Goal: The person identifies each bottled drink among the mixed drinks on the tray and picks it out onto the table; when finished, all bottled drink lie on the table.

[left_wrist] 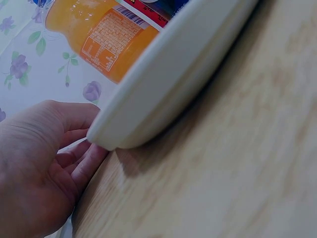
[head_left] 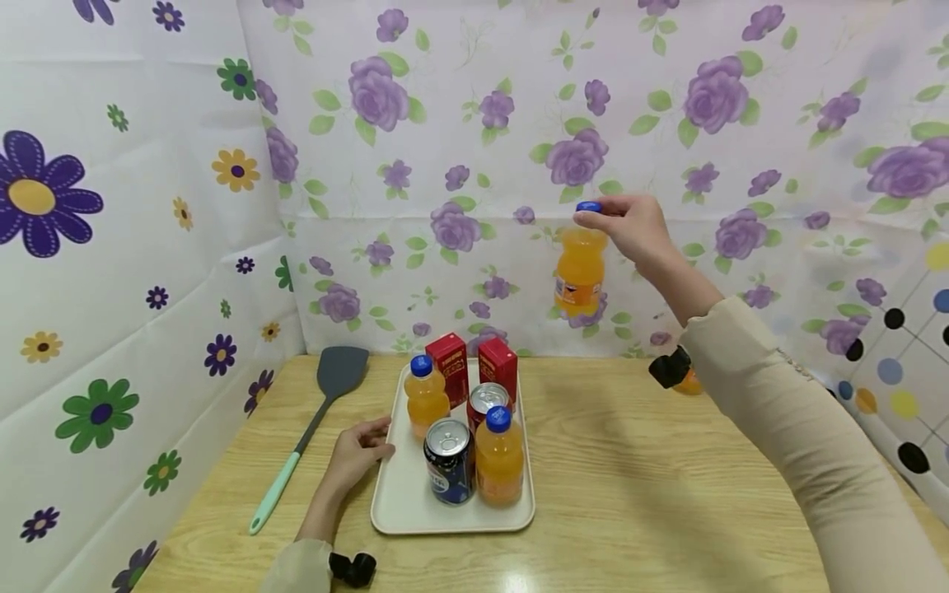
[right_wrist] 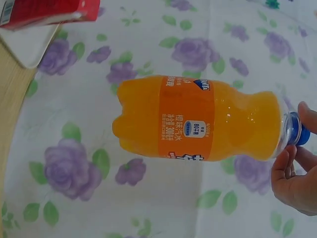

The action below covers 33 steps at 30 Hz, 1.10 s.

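Raised above the table, my right hand (head_left: 630, 231) pinches the blue cap of an orange soda bottle (head_left: 578, 272). The bottle hangs upright against the flowered backdrop; the right wrist view shows its orange label (right_wrist: 185, 119). My left hand (head_left: 356, 457) holds the left rim of a white tray (head_left: 408, 515), with fingers at the edge in the left wrist view. On the tray stand two more orange soda bottles (head_left: 427, 399) (head_left: 499, 461), a dark blue soda can (head_left: 449, 465), a partly hidden red can (head_left: 488, 402) and two red boxes (head_left: 448, 366) (head_left: 498, 366).
A spatula (head_left: 307, 432) with a grey head and mint handle lies left of the tray. An orange item (head_left: 689, 382) shows partly behind the right sleeve. Flowered sheets (head_left: 460, 165) stand behind the wooden table (head_left: 593, 494) and along its left side.
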Motion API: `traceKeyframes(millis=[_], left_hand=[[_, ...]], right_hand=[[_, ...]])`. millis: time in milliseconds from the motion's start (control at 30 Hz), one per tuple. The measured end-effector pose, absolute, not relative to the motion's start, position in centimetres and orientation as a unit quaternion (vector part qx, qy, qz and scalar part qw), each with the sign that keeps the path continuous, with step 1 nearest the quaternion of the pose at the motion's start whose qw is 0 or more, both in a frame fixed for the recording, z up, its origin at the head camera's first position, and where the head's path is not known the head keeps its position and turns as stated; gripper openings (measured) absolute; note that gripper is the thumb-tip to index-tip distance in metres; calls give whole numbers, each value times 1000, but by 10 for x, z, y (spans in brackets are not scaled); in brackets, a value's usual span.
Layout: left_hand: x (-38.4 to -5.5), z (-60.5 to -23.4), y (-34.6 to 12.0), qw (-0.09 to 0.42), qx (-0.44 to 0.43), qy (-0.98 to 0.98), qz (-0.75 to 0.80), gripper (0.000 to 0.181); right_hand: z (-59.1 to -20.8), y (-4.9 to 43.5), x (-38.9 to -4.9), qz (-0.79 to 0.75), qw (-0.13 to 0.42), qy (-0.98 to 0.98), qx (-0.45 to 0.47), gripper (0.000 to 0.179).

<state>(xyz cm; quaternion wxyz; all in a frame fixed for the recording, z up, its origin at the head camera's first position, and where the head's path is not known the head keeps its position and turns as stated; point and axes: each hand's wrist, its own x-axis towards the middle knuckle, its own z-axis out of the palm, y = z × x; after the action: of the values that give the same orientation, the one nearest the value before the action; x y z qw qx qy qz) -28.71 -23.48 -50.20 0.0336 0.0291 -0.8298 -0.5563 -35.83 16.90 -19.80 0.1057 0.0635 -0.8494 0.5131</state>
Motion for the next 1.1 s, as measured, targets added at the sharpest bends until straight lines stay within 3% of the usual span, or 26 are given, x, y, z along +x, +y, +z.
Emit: traceKeyframes(millis=[500, 1100], left_hand=[[-279, -502, -231, 27, 32, -827, -561, 51], [-287, -503, -234, 38, 32, -831, -554, 50]], right_hand=[[-258, 234, -362, 491, 96, -865, 29, 65], [-348, 264, -375, 474, 125, -871, -39, 69]])
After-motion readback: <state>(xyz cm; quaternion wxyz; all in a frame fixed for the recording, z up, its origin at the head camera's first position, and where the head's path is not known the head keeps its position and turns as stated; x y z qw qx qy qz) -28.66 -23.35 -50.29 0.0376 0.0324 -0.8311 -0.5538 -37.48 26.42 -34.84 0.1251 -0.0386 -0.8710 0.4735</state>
